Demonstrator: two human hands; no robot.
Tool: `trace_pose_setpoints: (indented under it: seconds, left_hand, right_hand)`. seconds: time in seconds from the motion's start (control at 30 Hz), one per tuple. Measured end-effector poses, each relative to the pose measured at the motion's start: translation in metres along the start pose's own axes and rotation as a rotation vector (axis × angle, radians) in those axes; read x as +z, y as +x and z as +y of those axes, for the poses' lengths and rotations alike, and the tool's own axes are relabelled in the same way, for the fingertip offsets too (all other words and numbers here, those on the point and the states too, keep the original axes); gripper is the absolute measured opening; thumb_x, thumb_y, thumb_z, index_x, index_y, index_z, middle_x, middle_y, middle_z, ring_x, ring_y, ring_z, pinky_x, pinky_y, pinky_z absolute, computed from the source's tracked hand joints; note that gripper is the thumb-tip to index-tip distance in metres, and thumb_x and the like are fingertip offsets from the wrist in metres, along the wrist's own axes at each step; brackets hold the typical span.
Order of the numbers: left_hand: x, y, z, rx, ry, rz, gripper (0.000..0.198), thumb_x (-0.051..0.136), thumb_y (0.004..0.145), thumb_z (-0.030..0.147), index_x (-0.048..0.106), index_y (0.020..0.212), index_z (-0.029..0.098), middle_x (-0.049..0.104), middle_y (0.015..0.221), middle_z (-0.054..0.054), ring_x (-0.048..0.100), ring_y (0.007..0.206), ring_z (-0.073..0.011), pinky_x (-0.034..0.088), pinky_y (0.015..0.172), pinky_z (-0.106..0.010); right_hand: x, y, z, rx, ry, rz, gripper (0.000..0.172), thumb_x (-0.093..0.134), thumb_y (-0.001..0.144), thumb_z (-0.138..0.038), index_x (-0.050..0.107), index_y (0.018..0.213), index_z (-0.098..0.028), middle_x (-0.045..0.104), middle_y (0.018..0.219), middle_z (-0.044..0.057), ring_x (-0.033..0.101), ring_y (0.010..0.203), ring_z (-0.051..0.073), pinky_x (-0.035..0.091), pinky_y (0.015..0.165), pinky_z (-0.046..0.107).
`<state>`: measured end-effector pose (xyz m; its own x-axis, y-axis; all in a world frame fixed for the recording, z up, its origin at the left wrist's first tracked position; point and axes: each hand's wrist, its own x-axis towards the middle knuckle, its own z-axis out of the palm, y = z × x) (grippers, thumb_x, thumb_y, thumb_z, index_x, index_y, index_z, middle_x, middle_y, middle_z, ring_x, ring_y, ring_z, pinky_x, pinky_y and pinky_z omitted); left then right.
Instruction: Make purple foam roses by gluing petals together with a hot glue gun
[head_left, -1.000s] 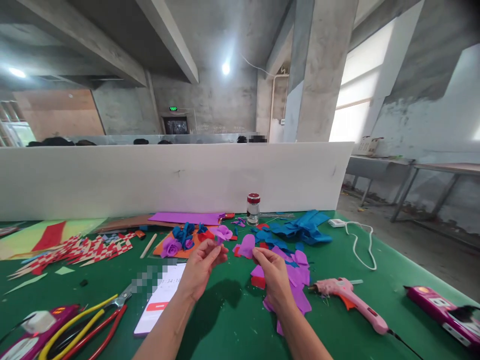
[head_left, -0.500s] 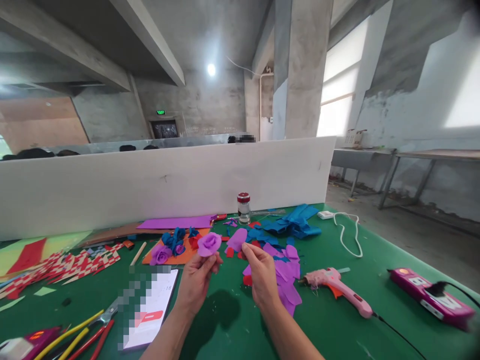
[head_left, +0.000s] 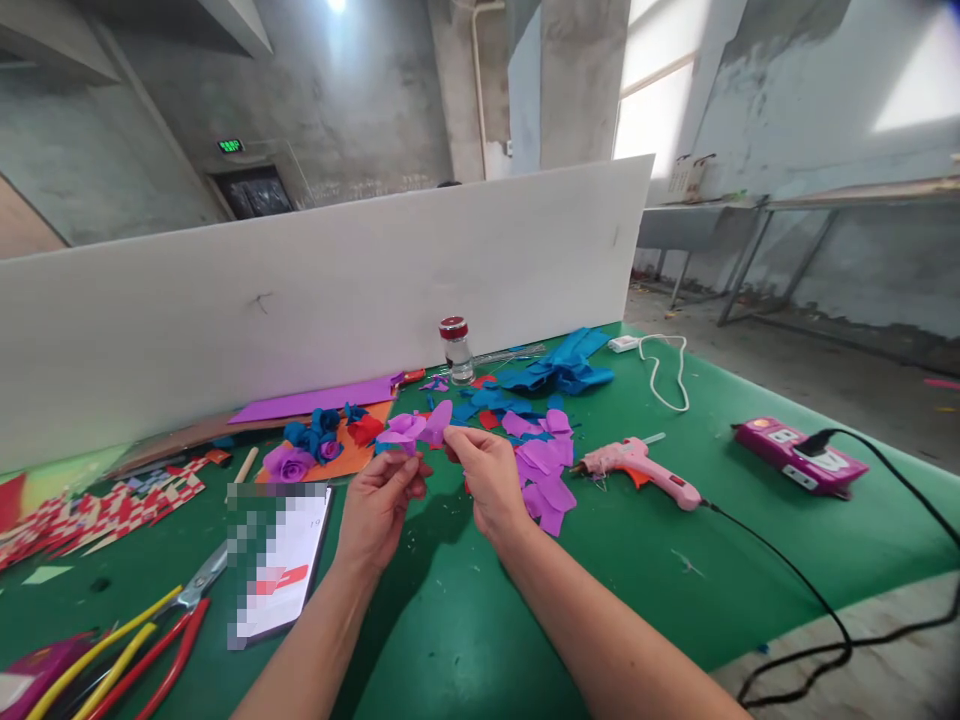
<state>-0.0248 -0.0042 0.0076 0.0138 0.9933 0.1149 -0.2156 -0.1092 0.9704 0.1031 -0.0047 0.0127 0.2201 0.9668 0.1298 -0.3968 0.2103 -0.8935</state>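
A purple paper flower (head_left: 402, 430) is pinched from below by my left hand (head_left: 384, 497), its fingers closed. My right hand (head_left: 484, 475) pinches a single purple paper petal (head_left: 436, 424) between thumb and forefinger. That petal lies right against the flower's right side; whether it is stuck there I cannot tell. Loose purple petals (head_left: 546, 470) lie to the right of my right hand. Beyond them is a pink hot glue gun (head_left: 641, 474), on its side with its nozzle toward the petals. Finished purple and blue paper roses (head_left: 291, 463) rest left of my left hand on an orange sheet.
A phone (head_left: 289, 565) lies left of my left forearm, beside scissors and red- and yellow-handled tools (head_left: 169, 620). A lidded glass jar (head_left: 458, 352) stands before the white partition (head_left: 360, 290). Blue crepe paper (head_left: 562, 365), a white cable (head_left: 664, 375) and a purple power strip (head_left: 799, 457) lie right.
The petal in my right hand has come up against the flower, which has tilted. My hands are closer together. The camera view has tipped downward and turned right.
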Motion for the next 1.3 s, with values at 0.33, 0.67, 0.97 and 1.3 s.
trace_pose_setpoints:
  seconds: [0.33, 0.67, 0.97, 1.3]
  left_hand:
    - [0.0, -0.002, -0.005, 0.171, 0.152, 0.062, 0.013, 0.074, 0.072, 0.03, 0.069, 0.076, 0.019, 0.068, 0.07, 0.0, 0.054, 0.06, -0.0111, 0.043, 0.06, -0.024]
    - [0.0, -0.003, -0.006, 0.223, 0.213, 0.019, 0.013, 0.071, 0.075, 0.028, 0.067, 0.077, 0.016, 0.066, 0.064, 0.0, 0.053, 0.055, -0.0102, 0.042, 0.058, -0.023]
    - [-0.001, -0.006, -0.008, 0.239, 0.303, 0.049, 0.013, 0.066, 0.078, 0.029, 0.068, 0.079, 0.017, 0.066, 0.062, 0.001, 0.055, 0.055, -0.0112, 0.043, 0.059, -0.023]
    - [0.005, -0.011, 0.002, 0.244, 0.337, 0.07, 0.015, 0.064, 0.077, 0.031, 0.068, 0.077, 0.017, 0.067, 0.062, 0.0, 0.055, 0.053, -0.0117, 0.044, 0.058, -0.023]
  right_hand:
    - [0.002, -0.001, 0.006, -0.057, 0.023, 0.002, 0.031, 0.058, 0.075, -0.036, 0.053, 0.05, -0.018, 0.039, 0.054, -0.004, 0.033, 0.058, 0.011, 0.031, 0.056, 0.023]
    - [0.004, -0.002, 0.007, -0.048, 0.089, -0.04, 0.018, 0.063, 0.072, -0.034, 0.069, 0.068, -0.017, 0.059, 0.062, -0.001, 0.049, 0.065, 0.014, 0.039, 0.062, 0.024]
    - [0.005, -0.003, 0.011, -0.067, 0.145, -0.097, 0.016, 0.065, 0.076, -0.033, 0.065, 0.072, -0.018, 0.059, 0.066, -0.003, 0.049, 0.064, 0.012, 0.038, 0.062, 0.023]
    - [0.007, -0.006, 0.013, -0.034, 0.189, -0.117, 0.018, 0.068, 0.074, -0.035, 0.066, 0.074, -0.017, 0.058, 0.067, -0.003, 0.047, 0.063, 0.011, 0.038, 0.061, 0.022]
